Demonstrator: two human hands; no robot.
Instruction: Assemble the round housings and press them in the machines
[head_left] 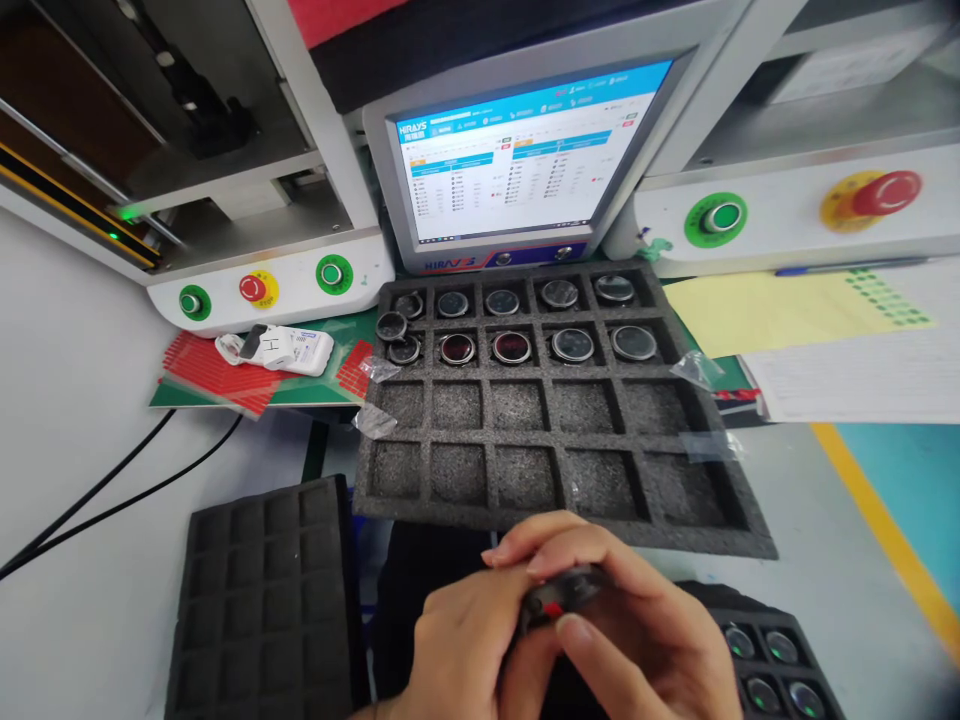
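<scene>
Both of my hands meet at the bottom middle, in front of the grey foam tray (517, 510). Between them is a dark round watch case (581, 588) with a small red spot on its side. My left hand (469, 640) wraps round it from the left, its fingers partly hidden. My right hand (652, 620) grips it from the right, fingers over the top and thumb near the red spot. In the tray's two far rows sit several round watch cases (573, 345); two of them show dark red faces. One more watch case (391, 326) rests across the tray's left divider.
Behind the tray stands a lit monitor (525, 150) between two machines with green buttons (724, 217) and red stop knobs (889, 193). A black foam tray (255, 600) is at lower left. Another tray (787, 615) holds watch cases at lower right. Yellow paper (780, 312) lies right.
</scene>
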